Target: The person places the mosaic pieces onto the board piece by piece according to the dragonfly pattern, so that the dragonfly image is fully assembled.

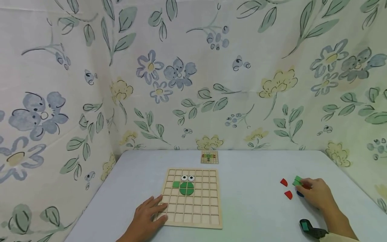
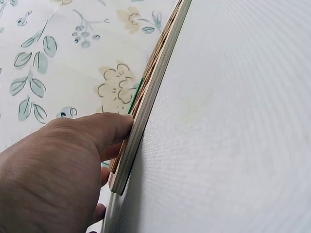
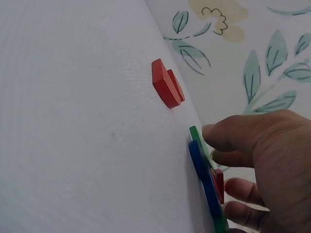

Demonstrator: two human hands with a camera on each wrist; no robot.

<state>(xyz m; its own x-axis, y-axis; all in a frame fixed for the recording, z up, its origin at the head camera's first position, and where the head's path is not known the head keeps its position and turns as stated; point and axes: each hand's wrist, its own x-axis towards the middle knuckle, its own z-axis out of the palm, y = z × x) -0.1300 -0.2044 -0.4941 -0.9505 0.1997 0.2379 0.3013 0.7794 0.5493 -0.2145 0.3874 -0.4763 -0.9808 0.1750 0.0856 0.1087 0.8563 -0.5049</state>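
A wooden grid board [image 1: 208,201] lies on the table. On it are a green disc of quarter pieces [image 1: 186,189], a light green square [image 1: 176,184] and two round eye pieces [image 1: 187,178]. My left hand [image 1: 147,215] rests on the board's lower left edge, fingers spread; the left wrist view shows the thumb [image 2: 114,128] against its side. At the right, my right hand [image 1: 317,193] is over a small cluster of pieces, fingertips at a green piece [image 1: 297,180] and a red piece [image 1: 307,185]. Blue pieces [image 3: 198,160] lie beneath, partly hidden.
Two red quarter pieces [image 1: 284,182] lie left of the right hand. A small picture card [image 1: 209,157] with a coloured figure on a grid lies behind the board. Floral cloth [image 1: 193,74] stands around the white table [image 1: 251,201].
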